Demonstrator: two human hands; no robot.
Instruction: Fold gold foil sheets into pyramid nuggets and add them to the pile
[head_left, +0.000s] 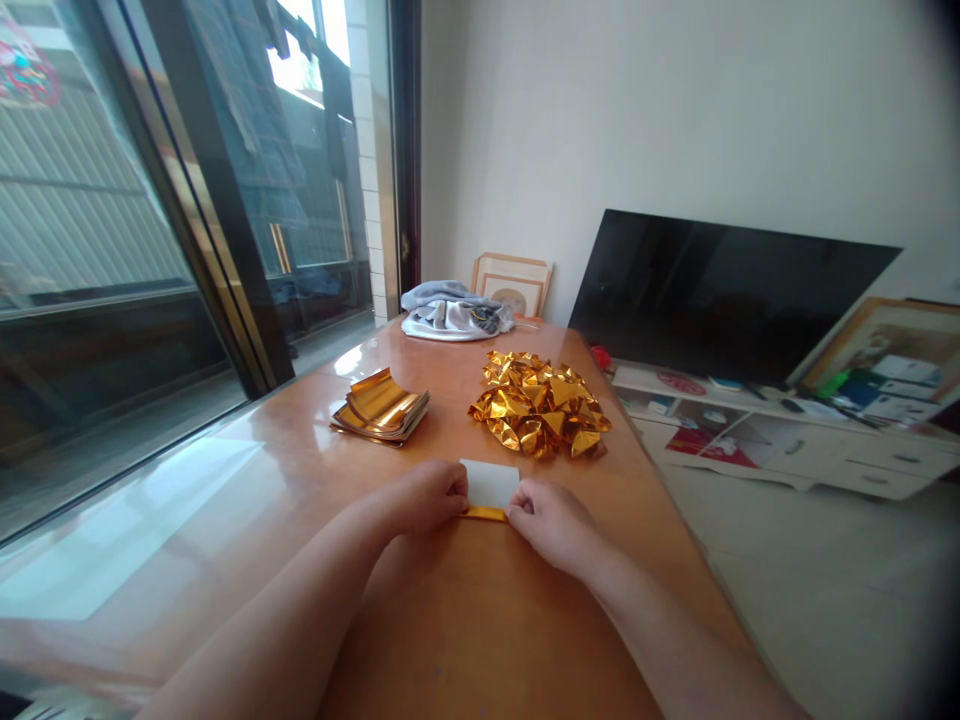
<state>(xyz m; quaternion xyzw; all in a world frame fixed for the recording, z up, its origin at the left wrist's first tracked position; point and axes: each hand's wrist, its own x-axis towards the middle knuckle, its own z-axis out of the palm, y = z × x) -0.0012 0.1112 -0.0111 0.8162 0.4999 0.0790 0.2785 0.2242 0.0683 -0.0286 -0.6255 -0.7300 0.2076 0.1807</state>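
A sheet of gold foil paper [491,485] lies on the table with its pale back facing up. Its near edge is folded over into a narrow gold strip. My left hand [437,494] pinches the left end of that fold, and my right hand [546,515] pinches the right end. Both hands have their fingers closed on the paper. Beyond my left hand sits a stack of flat gold foil sheets [382,405], the top ones curling up. A heap of folded gold foil pieces [540,405] lies just past my right hand.
The glossy wooden table [495,620] runs away from me. At its far end are bundled grey cloths [454,310] and framed pictures [514,280]. To the right stand a large black television [727,300] and a low white cabinet [780,440]. Sliding glass doors [187,180] line the left.
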